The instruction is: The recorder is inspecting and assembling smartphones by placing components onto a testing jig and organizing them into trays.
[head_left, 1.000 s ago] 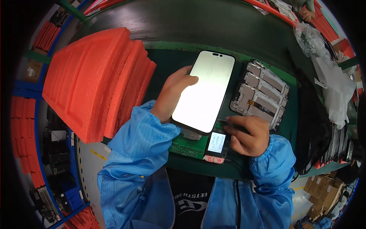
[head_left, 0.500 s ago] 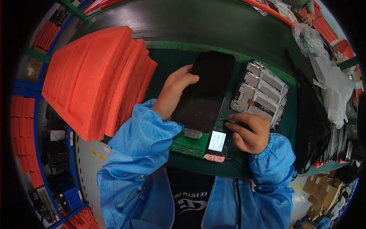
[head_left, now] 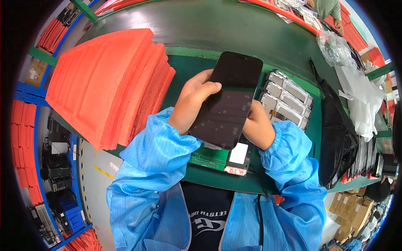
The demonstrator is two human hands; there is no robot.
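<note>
A dark phone screen point(head_left: 230, 100) is tilted over the bench, its glossy face up with pale spots across it. My left hand point(head_left: 191, 100) grips its left edge, thumb on the front and fingers behind. At the right edge, my right hand point(head_left: 258, 126) reaches behind the screen, so its fingers are hidden. Below the screen lies a green circuit board point(head_left: 207, 158), partly covered, with a small lit display point(head_left: 239, 154) on its right and red-and-white labels point(head_left: 235, 170) beneath. Several metal phone frames point(head_left: 289, 97) lie beyond my right hand.
Stacked red foam trays point(head_left: 100, 85) stand left on the green bench mat point(head_left: 197, 175). A black bag point(head_left: 338, 134) and clear plastic wrap point(head_left: 362, 96) are at the right. Behind runs a dark conveyor belt point(head_left: 188, 29). Another person's hand point(head_left: 338, 26) shows at the far right.
My right hand has moved up and left from beside the small display to behind the phone screen. The display's text has given way to a blank white glow. My left hand keeps its hold.
</note>
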